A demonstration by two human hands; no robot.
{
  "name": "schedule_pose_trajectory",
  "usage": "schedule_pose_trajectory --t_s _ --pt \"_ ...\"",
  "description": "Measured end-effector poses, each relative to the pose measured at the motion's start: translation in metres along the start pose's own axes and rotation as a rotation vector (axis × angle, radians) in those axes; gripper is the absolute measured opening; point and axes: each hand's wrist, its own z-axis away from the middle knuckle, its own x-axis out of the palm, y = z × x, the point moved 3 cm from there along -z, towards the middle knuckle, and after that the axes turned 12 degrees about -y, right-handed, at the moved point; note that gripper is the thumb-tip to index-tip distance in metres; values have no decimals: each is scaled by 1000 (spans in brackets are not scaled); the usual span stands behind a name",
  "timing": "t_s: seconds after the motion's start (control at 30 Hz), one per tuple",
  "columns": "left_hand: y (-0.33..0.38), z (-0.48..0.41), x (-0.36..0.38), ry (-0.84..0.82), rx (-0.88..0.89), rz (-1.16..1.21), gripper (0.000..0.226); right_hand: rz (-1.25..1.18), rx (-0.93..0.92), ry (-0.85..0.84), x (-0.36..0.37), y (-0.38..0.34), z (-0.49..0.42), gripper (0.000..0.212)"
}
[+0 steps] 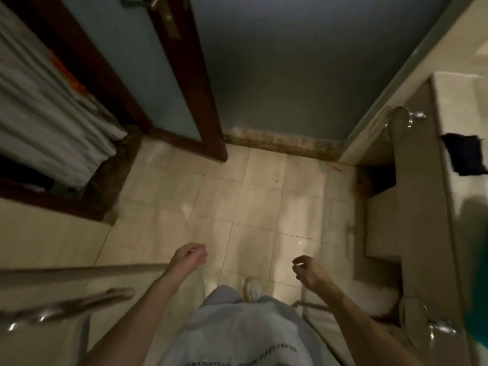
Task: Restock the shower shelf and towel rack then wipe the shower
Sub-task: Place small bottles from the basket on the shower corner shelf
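Glossy beige tile floor is lying open fwd to 12, hemmed by a dark wood door at 11 and a stone counter at 3. Pale pleated curtain is hanging bunched at 10. Chrome towel ring is sticking out at 2, w/ a dark cloth lying on the counter top nearby. Left hand and right hand are hanging loosely curled, both holding nothing.

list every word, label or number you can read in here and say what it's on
Dark print in two rows on the person's pale grey fabric shirt: upside down to the camera and too blurred to read.
Brass metal lock plate on the brown wooden door: no lettering visible.
Dark crumpled cloth on the pale counter: no label visible.
No other text, number or sign shows.
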Motion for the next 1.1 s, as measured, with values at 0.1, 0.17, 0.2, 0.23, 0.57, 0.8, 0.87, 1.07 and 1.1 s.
schedule_pose_trajectory --t_s 0.1,0.17,0.2,0.23,0.57,0.8,0.87,1.07,1.1 --pt "50 -41 -5 -37 65 -27 18 -21 69 15 -9 10 4 31" --pt "78 -67 -4 -84 87 -65 18 -78 119 49 -13 17 6 33" --pt "88 -81 -2 -111 91 -89 18 -111 148 67 -15 20 7 34" --pt "98 -93 2 -140 91 -115 17 -144 170 85 -17 24 7 34" --pt "147 -181 9 -312 -45 -456 16 -431 296 294 -49 25 26 36" --pt "197 -222 40 -360 -84 -693 19 -579 149 607 -140 -10 69 37" --pt "218 -235 70 -367 -66 -730 19 -577 111 693 -174 -12 88 37" --pt "297 -232 233 -526 155 -806 12 -560 -1 1035 -279 12 164 30" --pt "309 -223 267 -572 207 -813 12 -547 -18 1106 -294 17 178 28"
